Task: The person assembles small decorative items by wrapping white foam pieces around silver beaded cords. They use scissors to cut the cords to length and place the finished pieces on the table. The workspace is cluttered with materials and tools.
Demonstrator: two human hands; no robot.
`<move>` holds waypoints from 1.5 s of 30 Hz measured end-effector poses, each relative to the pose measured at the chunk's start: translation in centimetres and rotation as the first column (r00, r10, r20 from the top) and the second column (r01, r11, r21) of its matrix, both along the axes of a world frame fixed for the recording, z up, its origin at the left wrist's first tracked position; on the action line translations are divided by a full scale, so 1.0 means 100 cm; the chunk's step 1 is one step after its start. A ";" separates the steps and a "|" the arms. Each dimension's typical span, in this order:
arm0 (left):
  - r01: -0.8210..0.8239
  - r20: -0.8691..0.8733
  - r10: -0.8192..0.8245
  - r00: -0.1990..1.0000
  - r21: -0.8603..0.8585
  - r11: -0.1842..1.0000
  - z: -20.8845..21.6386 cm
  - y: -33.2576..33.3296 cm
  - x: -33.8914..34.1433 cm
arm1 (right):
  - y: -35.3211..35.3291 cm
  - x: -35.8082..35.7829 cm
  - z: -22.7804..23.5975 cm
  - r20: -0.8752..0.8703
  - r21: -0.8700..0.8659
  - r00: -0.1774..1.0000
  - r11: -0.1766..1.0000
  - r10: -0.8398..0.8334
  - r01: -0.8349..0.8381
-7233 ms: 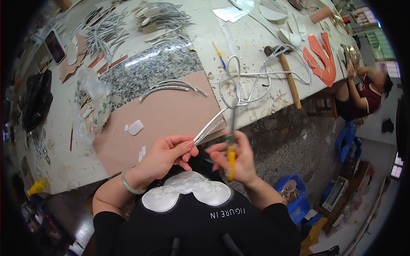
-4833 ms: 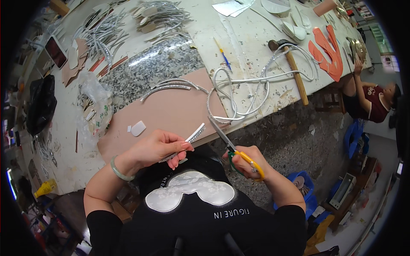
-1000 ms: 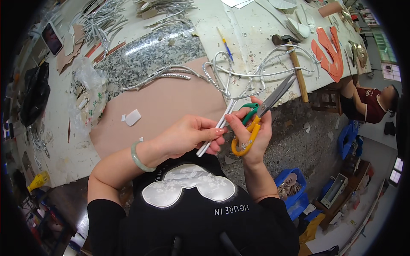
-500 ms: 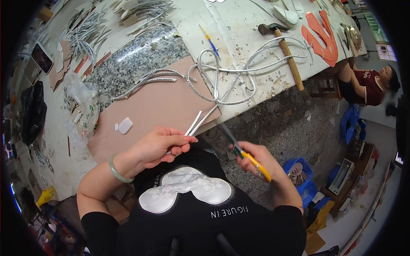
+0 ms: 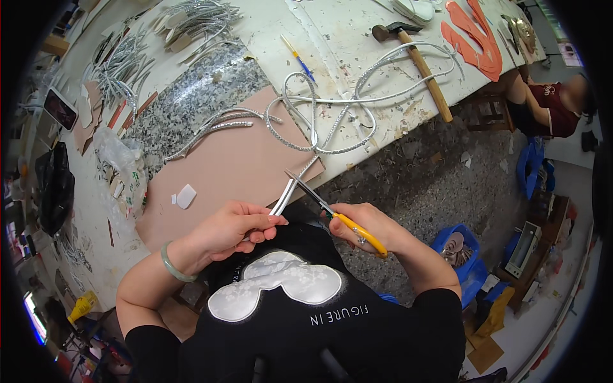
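Observation:
My left hand (image 5: 246,228) pinches two white strands side by side, a short strip and the end of a long silvery cord (image 5: 365,102). The rest of that cord lies in loops across the table edge. In my right hand (image 5: 364,225) is a pair of scissors (image 5: 357,232) with yellow handles. Its dark blades meet the cord just beyond my left fingertips, with the tips around the strands. Under the cord lies a pinkish-brown sheet (image 5: 230,156), bearing several cut silver cord pieces (image 5: 214,127) and a small white rounded piece (image 5: 186,196).
A hammer (image 5: 426,80) lies across the cord's far loops. Beyond are a yellow-and-blue pen (image 5: 298,59), coral cut pieces (image 5: 476,41) and bundles of silvery strips (image 5: 198,25). A phone (image 5: 61,108) and plastic bag (image 5: 121,169) are at left. Another person (image 5: 552,105) sits far right.
My right hand has brought the scissors leftward and up, so the blades now reach the cord. The left hand still pinches the strands. The view has shifted slightly.

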State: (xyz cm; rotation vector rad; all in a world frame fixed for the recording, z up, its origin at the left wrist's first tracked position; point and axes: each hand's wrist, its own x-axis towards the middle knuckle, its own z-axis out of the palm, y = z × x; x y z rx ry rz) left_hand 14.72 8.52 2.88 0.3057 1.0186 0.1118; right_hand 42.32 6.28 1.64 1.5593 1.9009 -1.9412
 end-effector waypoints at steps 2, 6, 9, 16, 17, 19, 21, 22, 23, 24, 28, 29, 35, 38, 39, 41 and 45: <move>0.007 -0.004 -0.007 1.000 0.008 1.000 0.001 0.000 0.001 | 0.001 0.000 0.000 0.015 0.025 1.000 1.000 0.011 -0.011; 0.010 0.005 -0.010 1.000 0.012 1.000 0.000 -0.001 0.001 | -0.001 0.001 -0.005 -0.002 0.106 1.000 0.994 0.009 -0.009; 0.015 -0.004 -0.015 1.000 0.027 1.000 0.000 -0.002 0.001 | -0.003 0.000 -0.008 0.029 0.180 1.000 0.984 0.007 -0.012; 0.055 -0.073 -0.044 0.996 0.156 0.986 -0.002 -0.009 -0.005 | -0.010 -0.004 -0.011 -0.019 0.149 0.999 0.988 -0.034 0.036; 0.061 -0.097 -0.042 0.994 0.204 0.977 -0.001 -0.011 -0.008 | -0.011 -0.004 -0.010 -0.050 0.148 0.998 0.987 -0.049 0.056; 0.075 -0.146 -0.032 0.989 0.296 0.952 0.002 -0.015 -0.012 | -0.014 -0.005 -0.009 -0.082 0.144 0.995 0.987 -0.058 0.070; 0.054 -0.191 0.022 0.981 0.383 0.922 0.000 -0.020 -0.013 | -0.017 -0.007 -0.006 -0.079 0.140 0.996 0.988 -0.050 0.061; 0.045 -0.213 0.051 0.976 0.424 0.904 -0.001 -0.023 -0.014 | -0.015 -0.010 -0.004 -0.040 0.103 0.999 0.994 -0.029 0.033; 0.035 -0.204 0.075 0.976 0.489 0.872 -0.003 -0.026 -0.014 | -0.017 -0.011 -0.006 -0.071 0.126 0.997 0.991 -0.043 0.052; 0.025 -0.194 0.098 0.976 0.550 0.835 -0.006 -0.029 -0.013 | -0.021 -0.011 -0.011 -0.103 0.147 0.993 0.987 -0.056 0.071; 0.200 -0.314 0.081 0.946 0.762 0.616 -0.012 -0.039 -0.015 | -0.019 -0.017 -0.007 -0.092 0.123 0.994 0.990 -0.054 0.066; 0.242 -0.355 0.054 0.933 0.733 0.636 -0.007 -0.039 -0.014 | -0.021 -0.018 -0.008 -0.101 0.130 0.993 0.989 -0.055 0.068; -0.058 -0.118 0.207 0.971 0.725 0.686 -0.009 -0.049 -0.014 | -0.024 -0.022 -0.007 -0.061 0.316 0.998 0.949 0.005 0.015; -0.109 -0.095 0.223 0.970 0.652 0.751 -0.002 -0.044 -0.007 | -0.025 -0.027 -0.003 -0.055 0.361 0.998 0.932 0.005 0.015; -0.046 -0.138 0.226 0.964 0.752 0.657 -0.009 -0.047 -0.003 | -0.025 -0.028 -0.001 -0.052 0.367 0.999 0.930 0.005 0.014; 0.075 -0.233 0.256 0.938 0.859 0.506 -0.010 -0.048 0.004 | -0.024 -0.028 0.001 -0.045 0.351 0.999 0.937 0.016 0.001; 0.269 -0.329 0.355 0.875 0.940 0.208 -0.009 -0.049 0.008 | -0.022 -0.027 0.003 -0.060 0.235 0.995 0.970 0.076 -0.060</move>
